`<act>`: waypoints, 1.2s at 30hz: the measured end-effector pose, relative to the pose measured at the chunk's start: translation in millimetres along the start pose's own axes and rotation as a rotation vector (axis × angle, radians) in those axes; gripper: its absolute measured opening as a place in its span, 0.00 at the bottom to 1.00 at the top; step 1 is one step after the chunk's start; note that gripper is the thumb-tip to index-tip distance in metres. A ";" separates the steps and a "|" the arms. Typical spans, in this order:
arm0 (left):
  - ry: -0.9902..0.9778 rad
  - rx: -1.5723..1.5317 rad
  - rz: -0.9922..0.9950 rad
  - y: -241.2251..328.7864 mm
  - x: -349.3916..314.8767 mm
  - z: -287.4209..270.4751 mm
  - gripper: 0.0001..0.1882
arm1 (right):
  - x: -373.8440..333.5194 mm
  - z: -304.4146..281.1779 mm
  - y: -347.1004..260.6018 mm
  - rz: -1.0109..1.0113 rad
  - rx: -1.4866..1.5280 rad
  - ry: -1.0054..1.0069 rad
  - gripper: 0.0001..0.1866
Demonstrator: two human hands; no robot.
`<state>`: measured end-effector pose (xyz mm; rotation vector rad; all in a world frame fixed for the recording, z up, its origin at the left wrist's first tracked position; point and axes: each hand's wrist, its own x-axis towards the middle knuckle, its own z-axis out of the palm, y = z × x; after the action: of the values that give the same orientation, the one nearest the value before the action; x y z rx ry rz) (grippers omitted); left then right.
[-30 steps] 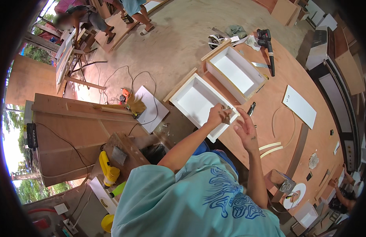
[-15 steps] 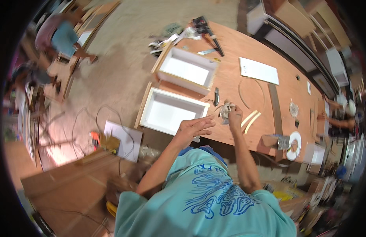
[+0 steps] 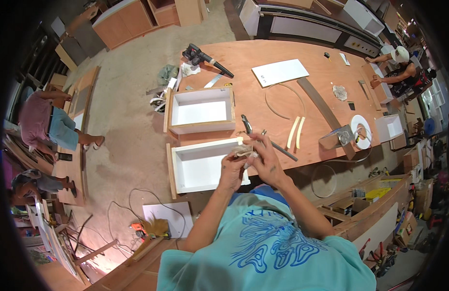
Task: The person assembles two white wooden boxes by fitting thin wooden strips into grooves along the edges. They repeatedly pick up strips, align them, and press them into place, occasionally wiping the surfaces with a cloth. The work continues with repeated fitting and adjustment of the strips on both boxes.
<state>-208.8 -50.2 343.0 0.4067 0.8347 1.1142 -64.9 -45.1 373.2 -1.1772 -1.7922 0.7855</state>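
Observation:
Above the right end of the nearer drawer box [image 3: 180, 169], both my hands meet around a small crumpled plastic bag [image 3: 243, 151], greyish-beige and partly clear. My left hand [image 3: 231, 170] is closed on its left side, fingertips against it. My right hand [image 3: 267, 159] grips it from the right with bent fingers; what lies inside is too small to make out. Just beyond my fingers, a dark-handled cutter knife [image 3: 246, 124] lies on the wooden table [image 3: 253, 51]. A dark grey rod [image 3: 285, 153] lies to the right of my right hand.
A second white-lined drawer box [image 3: 202, 109] stands farther off, with a black blower [image 3: 205, 59] beyond. Also on the table are a white panel [image 3: 279, 72], cream strips [image 3: 296, 132], a brown strip [image 3: 320, 101] and a white roll [image 3: 361, 127]. Other people work at left and far right.
My left hand has gone from stretched fingers to gripping the bag, which my right hand has brought left to it. My view has turned, so the table appears rotated.

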 end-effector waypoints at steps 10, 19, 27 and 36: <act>-0.069 0.204 -0.415 -33.7 -26.4 -18.6 0.17 | -66.1 12.4 42.2 0.514 0.236 0.159 0.08; 0.046 1.053 0.875 -80.5 5.4 34.3 0.16 | -42.1 10.6 46.7 0.916 1.575 0.039 0.22; 0.406 0.928 0.425 -86.5 85.7 29.1 0.19 | -75.2 -13.5 68.7 0.621 1.148 -0.253 0.38; 0.007 -0.174 -0.143 -107.7 78.8 95.1 0.27 | -37.2 -151.8 114.9 0.403 1.793 0.089 0.44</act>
<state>-54.7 -12.8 301.8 0.1954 0.7536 1.0464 124.7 -29.2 335.4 -0.2279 -0.2145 1.8567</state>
